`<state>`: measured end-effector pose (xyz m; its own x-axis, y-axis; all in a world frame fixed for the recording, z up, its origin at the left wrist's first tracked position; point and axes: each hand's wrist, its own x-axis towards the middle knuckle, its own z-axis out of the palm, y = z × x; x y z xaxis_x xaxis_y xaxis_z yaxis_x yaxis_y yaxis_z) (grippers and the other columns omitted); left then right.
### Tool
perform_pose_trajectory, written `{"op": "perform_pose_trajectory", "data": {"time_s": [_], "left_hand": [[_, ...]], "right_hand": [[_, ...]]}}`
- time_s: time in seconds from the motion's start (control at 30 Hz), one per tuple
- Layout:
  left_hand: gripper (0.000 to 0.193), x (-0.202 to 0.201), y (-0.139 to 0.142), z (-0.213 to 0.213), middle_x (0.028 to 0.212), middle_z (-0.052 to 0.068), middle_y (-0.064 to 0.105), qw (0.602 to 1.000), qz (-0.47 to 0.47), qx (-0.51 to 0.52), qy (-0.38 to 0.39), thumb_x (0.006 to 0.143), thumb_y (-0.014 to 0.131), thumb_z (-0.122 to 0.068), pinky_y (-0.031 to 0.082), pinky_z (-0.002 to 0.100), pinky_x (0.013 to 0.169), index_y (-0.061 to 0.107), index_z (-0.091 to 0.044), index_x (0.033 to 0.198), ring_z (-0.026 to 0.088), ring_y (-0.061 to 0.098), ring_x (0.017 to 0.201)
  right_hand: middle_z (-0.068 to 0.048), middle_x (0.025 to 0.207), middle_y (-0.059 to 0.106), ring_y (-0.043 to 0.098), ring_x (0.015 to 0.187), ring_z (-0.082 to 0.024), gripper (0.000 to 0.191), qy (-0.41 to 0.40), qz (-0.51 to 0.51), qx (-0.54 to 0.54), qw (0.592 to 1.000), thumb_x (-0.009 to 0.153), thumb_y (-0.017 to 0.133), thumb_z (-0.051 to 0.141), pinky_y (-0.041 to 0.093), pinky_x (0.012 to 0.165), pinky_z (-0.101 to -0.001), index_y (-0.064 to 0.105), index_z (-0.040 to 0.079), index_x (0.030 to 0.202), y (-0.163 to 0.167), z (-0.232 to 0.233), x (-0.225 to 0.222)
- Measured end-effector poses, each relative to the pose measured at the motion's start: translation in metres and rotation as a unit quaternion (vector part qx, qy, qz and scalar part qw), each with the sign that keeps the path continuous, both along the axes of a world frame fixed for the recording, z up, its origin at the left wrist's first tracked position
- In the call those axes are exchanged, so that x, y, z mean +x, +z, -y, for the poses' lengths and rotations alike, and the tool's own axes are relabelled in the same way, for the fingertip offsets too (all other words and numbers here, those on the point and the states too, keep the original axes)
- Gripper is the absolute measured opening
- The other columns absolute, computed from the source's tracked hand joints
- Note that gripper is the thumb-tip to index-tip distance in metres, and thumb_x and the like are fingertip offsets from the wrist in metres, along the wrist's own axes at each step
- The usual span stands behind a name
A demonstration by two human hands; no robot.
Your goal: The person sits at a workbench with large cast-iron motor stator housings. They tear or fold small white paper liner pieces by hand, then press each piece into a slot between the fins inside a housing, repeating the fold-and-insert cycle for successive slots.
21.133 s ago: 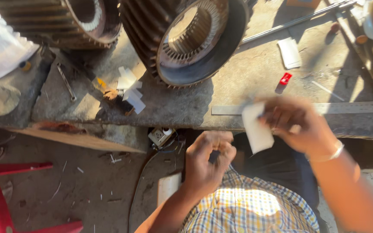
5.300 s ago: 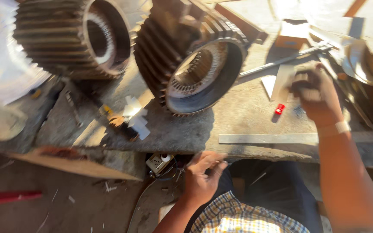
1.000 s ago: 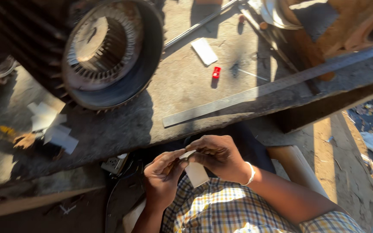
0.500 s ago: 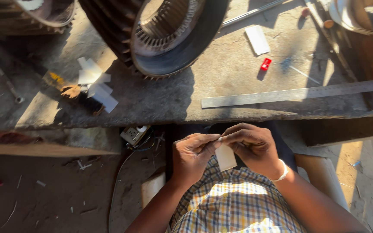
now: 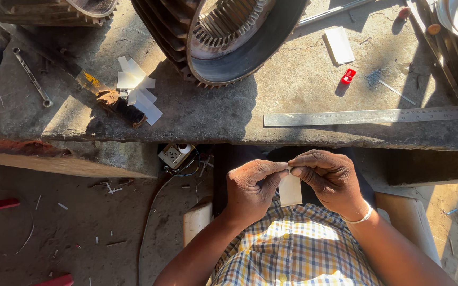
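Below bench edge (image 5: 345, 142): left hand (image 5: 250, 188), right hand (image 5: 329, 177) both pinch white paper strip (image 5: 290, 189); steel ruler (image 5: 372, 115), motor stator (image 5: 229, 37) above.

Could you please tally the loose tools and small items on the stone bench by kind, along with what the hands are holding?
Steel ruler: 1
Spanner: 1
Small red item: 1
White paper strip held by left hand and right hand: 1
White slip lying flat on the bench: 1
Total: 5
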<state>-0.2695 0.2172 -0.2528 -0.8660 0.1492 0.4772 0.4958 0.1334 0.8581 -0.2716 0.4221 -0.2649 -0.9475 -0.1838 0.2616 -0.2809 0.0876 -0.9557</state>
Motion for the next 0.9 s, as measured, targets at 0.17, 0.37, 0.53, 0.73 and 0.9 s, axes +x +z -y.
{"op": "perform_pose_trajectory", "data": {"time_s": [0.17,0.37,0.53,0.73,0.9], "left_hand": [[0.011,0.001,-0.002,0.0,0.094,0.01,0.078,1.0,0.003,-0.002,0.0,0.093,0.078,-0.004,0.063,0.026,0.073,0.076,-0.003,0.104,0.016,0.078,0.085],[0.011,0.001,-0.011,-0.004,0.093,0.009,0.078,1.0,0.007,0.004,0.01,0.092,0.08,-0.005,0.063,0.026,0.071,0.076,-0.003,0.102,0.015,0.078,0.083],[0.014,0.001,-0.023,-0.007,0.102,0.007,0.075,0.987,0.107,0.112,-0.05,0.093,0.079,-0.006,0.065,0.028,0.083,0.074,-0.002,0.106,0.014,0.076,0.094],[0.019,0.0,-0.027,-0.006,0.105,0.007,0.071,0.986,0.122,0.097,-0.062,0.091,0.08,-0.01,0.06,0.028,0.086,0.075,-0.001,0.107,0.012,0.07,0.094],[0.014,0.001,-0.029,-0.006,0.105,0.007,0.072,0.985,0.125,0.104,-0.058,0.095,0.077,-0.01,0.06,0.028,0.087,0.076,-0.001,0.106,0.011,0.07,0.096]], "right_hand": [[-0.007,0.097,0.076,0.068,0.087,-0.009,0.011,0.006,0.006,0.003,1.0,0.091,0.074,-0.002,0.056,0.078,-0.0238,0.076,-0.002,0.102,-0.002,0.0,0.001],[-0.005,0.098,0.072,0.066,0.092,-0.007,0.01,0.022,0.049,-0.064,0.997,0.097,0.068,-0.002,0.056,0.083,-0.023,0.069,-0.003,0.107,-0.011,0.003,0.004],[-0.005,0.099,0.071,0.065,0.093,-0.006,0.009,0.0,0.022,-0.063,0.998,0.099,0.065,-0.003,0.055,0.083,-0.0224,0.066,-0.002,0.108,-0.015,0.005,0.007],[-0.005,0.102,0.069,0.064,0.096,-0.005,0.011,-0.002,0.021,-0.079,0.997,0.1,0.064,-0.004,0.054,0.084,-0.0215,0.065,-0.002,0.11,-0.012,0.008,0.01],[-0.004,0.106,0.066,0.064,0.096,-0.006,0.01,0.008,-0.021,-0.047,0.999,0.1,0.064,-0.004,0.053,0.083,-0.0208,0.065,-0.002,0.11,-0.009,0.01,0.009]]}}
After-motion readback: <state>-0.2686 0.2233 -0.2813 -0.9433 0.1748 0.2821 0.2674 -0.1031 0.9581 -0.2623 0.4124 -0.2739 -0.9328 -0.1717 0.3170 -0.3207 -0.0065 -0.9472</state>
